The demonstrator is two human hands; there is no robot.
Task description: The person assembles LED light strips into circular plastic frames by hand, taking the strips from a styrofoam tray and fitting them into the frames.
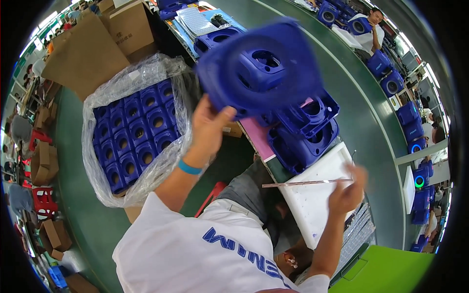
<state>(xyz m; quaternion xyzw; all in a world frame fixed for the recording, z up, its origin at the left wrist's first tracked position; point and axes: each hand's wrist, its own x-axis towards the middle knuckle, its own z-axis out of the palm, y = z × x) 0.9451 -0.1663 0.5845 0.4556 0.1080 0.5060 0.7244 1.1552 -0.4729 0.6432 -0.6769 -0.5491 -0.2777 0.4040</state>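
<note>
A blue plastic speaker housing [298,73], blurred by motion, is held up over the bench by my left hand [211,122], which grips its lower left edge. The housing has a round recess and openings in its middle. On the right, my right hand [349,190] hovers over a white tray [320,215], its fingers smeared by motion. A thin brownish strip [308,183] runs across the tray to that hand; whether the fingers hold it is unclear. Between the hands, more blue housings [305,144] are stacked on the bench.
A plastic-lined carton [132,132] of blue parts in rows stands left, its cardboard flap [83,53] raised. A pink sheet [259,136] covers part of the bench. A bright green surface [386,268] lies lower right. Across the green bench, a person [373,34] works among blue speakers.
</note>
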